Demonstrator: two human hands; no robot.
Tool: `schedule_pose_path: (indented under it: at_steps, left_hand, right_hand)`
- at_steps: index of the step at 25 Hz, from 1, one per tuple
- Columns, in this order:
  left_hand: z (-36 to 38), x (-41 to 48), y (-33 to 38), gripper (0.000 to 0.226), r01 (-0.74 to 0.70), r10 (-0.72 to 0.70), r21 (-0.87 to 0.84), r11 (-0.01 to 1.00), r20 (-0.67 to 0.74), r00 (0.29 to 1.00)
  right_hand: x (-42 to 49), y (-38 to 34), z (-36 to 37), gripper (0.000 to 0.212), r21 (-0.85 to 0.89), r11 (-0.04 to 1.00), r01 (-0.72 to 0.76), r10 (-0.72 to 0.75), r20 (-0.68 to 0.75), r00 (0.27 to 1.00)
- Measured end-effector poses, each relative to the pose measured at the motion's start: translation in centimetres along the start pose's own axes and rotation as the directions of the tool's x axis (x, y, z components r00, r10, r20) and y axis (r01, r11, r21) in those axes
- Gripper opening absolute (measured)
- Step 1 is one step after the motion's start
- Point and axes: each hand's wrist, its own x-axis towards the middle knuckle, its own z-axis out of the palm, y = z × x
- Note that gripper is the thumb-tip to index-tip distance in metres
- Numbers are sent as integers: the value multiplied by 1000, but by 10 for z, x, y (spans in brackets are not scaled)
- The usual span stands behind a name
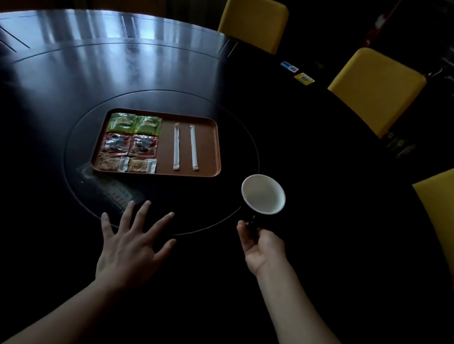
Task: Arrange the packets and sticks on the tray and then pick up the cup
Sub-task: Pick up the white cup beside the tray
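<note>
An orange-brown tray [211, 151] lies on the dark round table. On its left half lie two green packets [134, 123], two red packets [129, 144] and two tan packets [126, 164], in three rows. Two white wrapped sticks [185, 146] lie side by side on its right half. My right hand [262, 248] grips the handle of a dark cup [263, 194] with a white inside, held to the right of the tray; it looks empty. My left hand [131, 241] is spread flat with straight fingers over the table in front of the tray, holding nothing.
The tray sits on a round inset turntable [76, 164] in the table's middle. Three yellow chairs [376, 88] stand around the far and right side. Small blue and yellow cards [298, 73] lie near the far edge. Curtains hang behind the table.
</note>
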Motion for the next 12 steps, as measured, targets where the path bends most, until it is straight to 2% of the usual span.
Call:
schedule_pose_path:
  at_steps: [4, 6, 8, 9, 10, 12]
  left_hand:
    - [1, 1, -1, 66, 1, -1, 11, 1000, 1, 1000]
    - [2, 1, -1, 65, -2, 2, 12, 1000, -11, 1000]
    - [2, 2, -1, 65, 1, 0, 17, 1000, -8, 1000]
    - [2, 2, -1, 65, 2, -2, 17, 1000, -9, 1000]
    - [2, 2, -1, 66, 3, -3, 14, 1000, -7, 1000]
    - [1, 2, 0, 66, 2, -2, 15, 1000, 0, 1000]
  right_hand:
    - [-5, 0, -10, 25, 6, 999, 47, -47, 15, 999]
    - [-13, -1, -16, 29, -127, 986, 108, -108, 3, 994]
    - [-22, 1, -22, 36, -350, 911, 217, -232, 1, 973]
    - [-26, 1, -25, 37, -475, 832, 288, -313, 28, 949]
    - [-27, 2, -27, 40, -612, 705, 357, -392, 82, 916]
    - [-27, 1, -29, 44, -809, 391, 439, -489, 221, 844]
